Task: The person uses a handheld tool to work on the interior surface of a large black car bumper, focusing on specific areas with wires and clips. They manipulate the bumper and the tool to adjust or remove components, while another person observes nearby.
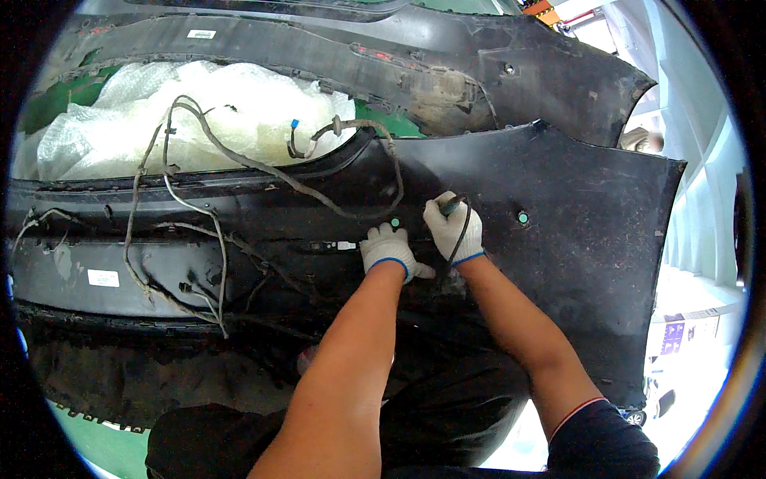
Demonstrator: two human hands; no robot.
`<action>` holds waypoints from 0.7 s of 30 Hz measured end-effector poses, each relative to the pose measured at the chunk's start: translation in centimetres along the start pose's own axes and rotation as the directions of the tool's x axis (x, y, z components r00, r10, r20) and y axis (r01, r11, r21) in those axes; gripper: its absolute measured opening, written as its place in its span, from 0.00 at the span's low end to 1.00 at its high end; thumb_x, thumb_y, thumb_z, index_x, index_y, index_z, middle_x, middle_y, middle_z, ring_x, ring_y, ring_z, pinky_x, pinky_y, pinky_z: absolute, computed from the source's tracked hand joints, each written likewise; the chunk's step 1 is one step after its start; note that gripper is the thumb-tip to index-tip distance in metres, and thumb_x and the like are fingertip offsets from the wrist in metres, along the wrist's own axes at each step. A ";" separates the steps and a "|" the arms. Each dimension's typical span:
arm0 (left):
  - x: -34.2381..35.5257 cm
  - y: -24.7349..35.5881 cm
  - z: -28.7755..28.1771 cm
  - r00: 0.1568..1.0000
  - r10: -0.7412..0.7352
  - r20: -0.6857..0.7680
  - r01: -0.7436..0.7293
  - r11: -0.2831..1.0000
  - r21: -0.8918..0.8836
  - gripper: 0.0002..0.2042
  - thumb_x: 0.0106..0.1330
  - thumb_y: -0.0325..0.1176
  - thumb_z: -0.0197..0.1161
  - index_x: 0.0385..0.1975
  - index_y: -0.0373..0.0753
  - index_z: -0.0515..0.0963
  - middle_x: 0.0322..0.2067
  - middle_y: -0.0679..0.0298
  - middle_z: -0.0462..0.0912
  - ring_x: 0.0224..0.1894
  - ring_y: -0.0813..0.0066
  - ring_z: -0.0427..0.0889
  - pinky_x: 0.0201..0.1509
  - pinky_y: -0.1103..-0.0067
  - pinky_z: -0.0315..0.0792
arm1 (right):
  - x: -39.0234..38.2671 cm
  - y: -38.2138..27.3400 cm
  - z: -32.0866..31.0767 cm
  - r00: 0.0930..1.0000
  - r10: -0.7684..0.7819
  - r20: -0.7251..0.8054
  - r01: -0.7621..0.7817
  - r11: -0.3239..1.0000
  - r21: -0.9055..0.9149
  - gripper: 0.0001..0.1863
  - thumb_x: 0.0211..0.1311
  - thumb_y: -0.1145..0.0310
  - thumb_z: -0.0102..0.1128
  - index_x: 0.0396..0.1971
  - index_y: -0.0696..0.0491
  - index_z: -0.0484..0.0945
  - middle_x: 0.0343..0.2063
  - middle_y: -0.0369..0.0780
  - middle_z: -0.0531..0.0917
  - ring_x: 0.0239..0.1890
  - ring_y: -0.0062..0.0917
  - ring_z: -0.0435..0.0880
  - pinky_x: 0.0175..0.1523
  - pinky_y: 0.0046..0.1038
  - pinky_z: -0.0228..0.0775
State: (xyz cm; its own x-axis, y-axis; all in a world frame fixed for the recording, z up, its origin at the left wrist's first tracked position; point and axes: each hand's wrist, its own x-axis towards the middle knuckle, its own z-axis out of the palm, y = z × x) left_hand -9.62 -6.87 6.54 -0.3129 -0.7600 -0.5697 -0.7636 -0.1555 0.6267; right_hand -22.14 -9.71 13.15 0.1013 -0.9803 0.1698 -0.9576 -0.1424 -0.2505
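My left hand (388, 254), in a white knit glove with a blue cuff, lies on the black car bumper panel (590, 263) with its fingers spread, just below a small green round fitting (395, 223). A small black-and-white part (335, 246) is to its left. My right hand (452, 233), gloved alike, is closed on a dark cylindrical tool (452, 205) with a black cable trailing down past the wrist. A second green round fitting (523, 217) sits to its right. Whether the tool's tip touches the panel is hidden.
Looped wiring harnesses (307, 188), one with a blue connector (294, 124), lie over the panel's left part. Behind are a second bumper (558, 80) and white bubble wrap (199, 84). The panel's edge curves down the right side. My dark-clothed legs (447, 415) are below it.
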 end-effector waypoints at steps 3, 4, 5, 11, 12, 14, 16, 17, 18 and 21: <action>-0.3 -0.1 -0.3 1.000 0.006 -0.001 -0.006 1.000 0.000 0.57 0.43 0.72 0.83 0.75 0.48 0.75 0.76 0.56 0.69 0.78 0.50 0.66 0.79 0.56 0.67 | -0.1 0.0 0.0 1.000 0.011 -0.007 -0.011 1.000 0.000 0.12 0.70 0.58 0.65 0.31 0.50 0.86 0.25 0.49 0.88 0.31 0.49 0.91 0.36 0.45 0.81; -0.5 -0.1 -0.4 1.000 0.013 0.002 -0.013 1.000 -0.002 0.57 0.44 0.71 0.83 0.75 0.48 0.75 0.76 0.55 0.69 0.78 0.49 0.66 0.79 0.56 0.67 | -0.1 0.1 0.0 1.000 0.015 -0.012 -0.015 1.000 0.000 0.12 0.70 0.58 0.65 0.31 0.50 0.86 0.25 0.49 0.88 0.31 0.49 0.91 0.36 0.45 0.81; -0.6 0.0 -0.6 1.000 0.020 0.006 -0.020 1.000 -0.004 0.56 0.45 0.70 0.83 0.75 0.47 0.74 0.76 0.54 0.69 0.78 0.48 0.67 0.79 0.56 0.68 | -0.2 0.3 0.1 1.000 0.016 -0.015 -0.016 1.000 0.009 0.12 0.70 0.58 0.65 0.31 0.51 0.86 0.25 0.49 0.88 0.32 0.49 0.91 0.36 0.45 0.81; -0.8 0.0 -0.9 0.999 0.034 0.022 -0.034 0.999 -0.010 0.56 0.44 0.70 0.84 0.76 0.50 0.75 0.76 0.53 0.68 0.79 0.48 0.64 0.80 0.55 0.67 | -0.1 0.6 -0.1 0.999 0.042 0.003 -0.042 0.999 0.031 0.13 0.71 0.57 0.65 0.33 0.51 0.87 0.26 0.50 0.88 0.32 0.49 0.91 0.37 0.44 0.81; -0.9 0.0 -1.0 0.999 0.033 0.023 -0.033 0.999 -0.015 0.56 0.44 0.71 0.84 0.76 0.50 0.75 0.77 0.53 0.68 0.79 0.47 0.64 0.80 0.55 0.67 | 0.1 0.3 -0.5 0.996 0.089 0.027 -0.090 0.995 0.047 0.14 0.71 0.56 0.65 0.34 0.52 0.87 0.25 0.49 0.88 0.32 0.48 0.91 0.36 0.43 0.80; -1.0 0.1 -1.1 0.999 0.033 0.027 -0.032 0.999 -0.026 0.55 0.44 0.71 0.83 0.76 0.52 0.75 0.77 0.53 0.68 0.79 0.47 0.64 0.80 0.55 0.66 | -0.1 1.0 -1.0 0.988 0.150 0.020 -0.152 0.982 0.110 0.15 0.71 0.56 0.66 0.36 0.53 0.87 0.24 0.48 0.88 0.31 0.44 0.92 0.37 0.42 0.80; -1.0 0.1 -1.3 0.999 0.030 0.043 -0.029 0.999 -0.014 0.56 0.44 0.71 0.83 0.77 0.54 0.75 0.77 0.53 0.67 0.79 0.47 0.64 0.80 0.55 0.65 | -0.3 1.5 -1.4 0.982 0.184 -0.036 -0.172 0.963 0.209 0.16 0.71 0.55 0.67 0.38 0.55 0.88 0.23 0.47 0.87 0.30 0.40 0.92 0.37 0.40 0.79; -1.0 0.1 -1.5 0.998 0.028 0.050 -0.028 1.000 -0.007 0.56 0.45 0.71 0.83 0.77 0.55 0.74 0.77 0.53 0.67 0.80 0.47 0.63 0.81 0.56 0.65 | -0.4 1.8 -2.1 0.977 0.212 -0.031 -0.199 0.951 0.236 0.18 0.71 0.54 0.67 0.37 0.57 0.87 0.23 0.46 0.88 0.30 0.37 0.92 0.38 0.39 0.79; -1.0 0.1 -1.5 0.998 0.027 0.055 -0.027 1.000 -0.004 0.56 0.45 0.71 0.83 0.78 0.56 0.74 0.77 0.53 0.67 0.80 0.47 0.63 0.80 0.55 0.65 | -0.4 1.2 -2.7 0.974 0.226 -0.006 -0.219 0.950 0.224 0.16 0.73 0.57 0.67 0.36 0.58 0.86 0.23 0.42 0.86 0.30 0.30 0.88 0.38 0.36 0.78; -1.0 0.1 -1.7 0.997 0.026 0.069 -0.026 1.000 0.003 0.56 0.45 0.72 0.83 0.79 0.60 0.73 0.78 0.53 0.66 0.80 0.47 0.63 0.80 0.54 0.66 | -0.5 1.2 -2.8 0.972 0.234 0.033 -0.236 0.953 0.188 0.13 0.75 0.63 0.66 0.36 0.59 0.85 0.24 0.37 0.83 0.31 0.20 0.80 0.39 0.31 0.75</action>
State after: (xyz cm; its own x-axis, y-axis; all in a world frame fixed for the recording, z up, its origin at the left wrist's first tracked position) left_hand -8.39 -7.19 8.09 -0.3710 -0.7182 -0.5887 -0.7570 -0.1333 0.6397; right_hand -24.08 -9.03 15.49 -0.1164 -0.9904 0.0745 -0.8863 0.0697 -0.4579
